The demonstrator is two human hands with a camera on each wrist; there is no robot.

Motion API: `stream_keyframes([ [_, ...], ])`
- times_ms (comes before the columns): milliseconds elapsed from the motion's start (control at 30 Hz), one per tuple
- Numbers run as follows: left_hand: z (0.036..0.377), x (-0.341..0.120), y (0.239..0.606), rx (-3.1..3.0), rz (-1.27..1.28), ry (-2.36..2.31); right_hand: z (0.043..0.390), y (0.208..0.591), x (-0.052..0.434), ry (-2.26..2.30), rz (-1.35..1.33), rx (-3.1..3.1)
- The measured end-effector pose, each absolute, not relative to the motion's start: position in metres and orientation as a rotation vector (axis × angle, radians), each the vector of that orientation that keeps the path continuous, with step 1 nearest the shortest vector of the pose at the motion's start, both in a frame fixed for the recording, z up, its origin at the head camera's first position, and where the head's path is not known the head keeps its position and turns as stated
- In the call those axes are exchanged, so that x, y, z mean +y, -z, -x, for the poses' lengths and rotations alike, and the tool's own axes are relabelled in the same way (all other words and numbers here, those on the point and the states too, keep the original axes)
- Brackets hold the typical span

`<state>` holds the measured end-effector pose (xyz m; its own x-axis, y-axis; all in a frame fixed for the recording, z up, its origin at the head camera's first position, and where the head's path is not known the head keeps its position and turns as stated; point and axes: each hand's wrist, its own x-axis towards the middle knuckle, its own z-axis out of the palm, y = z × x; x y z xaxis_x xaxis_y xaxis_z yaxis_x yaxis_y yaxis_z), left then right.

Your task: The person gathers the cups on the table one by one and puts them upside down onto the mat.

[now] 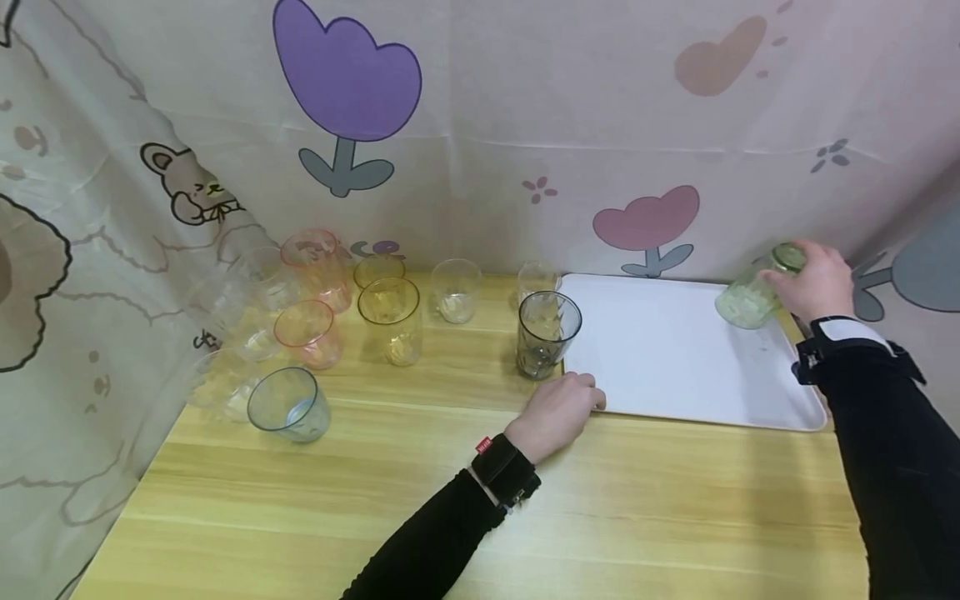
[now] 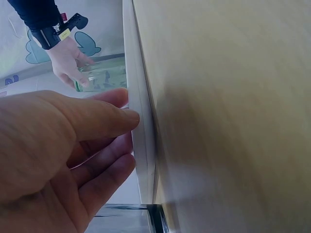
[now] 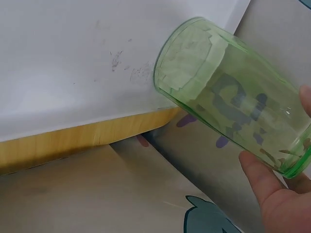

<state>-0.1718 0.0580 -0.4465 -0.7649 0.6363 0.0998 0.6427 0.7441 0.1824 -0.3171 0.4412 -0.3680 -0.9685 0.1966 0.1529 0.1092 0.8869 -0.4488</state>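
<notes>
At the far right corner of the white tray (image 1: 660, 354), my right hand (image 1: 819, 279) grips a clear green glass (image 1: 746, 296) by its narrower, thick-bottomed end. The right wrist view shows the wider end of this glass (image 3: 194, 58) against the tray surface, with fingertips (image 3: 257, 172) around the base. My left hand (image 1: 557, 414) rests at the tray's near left corner; in the left wrist view the thumb and fingertips touch the tray's rim (image 2: 141, 82). Just behind that hand stands a dark grey glass (image 1: 547, 337), overlapping the tray's left edge.
Left of the tray, upright glasses stand on the wooden table (image 1: 450, 492): clear (image 1: 456, 292), yellow (image 1: 390, 321), pink (image 1: 307, 333) and blue-rimmed (image 1: 291, 407), with several clear ones at far left. A printed curtain (image 1: 480, 108) hangs along the back and left side.
</notes>
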Motion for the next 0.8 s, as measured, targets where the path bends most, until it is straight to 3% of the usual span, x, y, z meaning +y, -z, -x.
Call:
stream_keyframes([
  [433,0.171,0.058,0.446,-2.906,1.061,0.314,0.305,0.353,0.434,-0.592,0.200,-2.905],
  [800,0.170,0.054,0.438,-2.852,1.017,0.530,0.280,0.335,0.367,-0.726,-0.024,-2.657],
])
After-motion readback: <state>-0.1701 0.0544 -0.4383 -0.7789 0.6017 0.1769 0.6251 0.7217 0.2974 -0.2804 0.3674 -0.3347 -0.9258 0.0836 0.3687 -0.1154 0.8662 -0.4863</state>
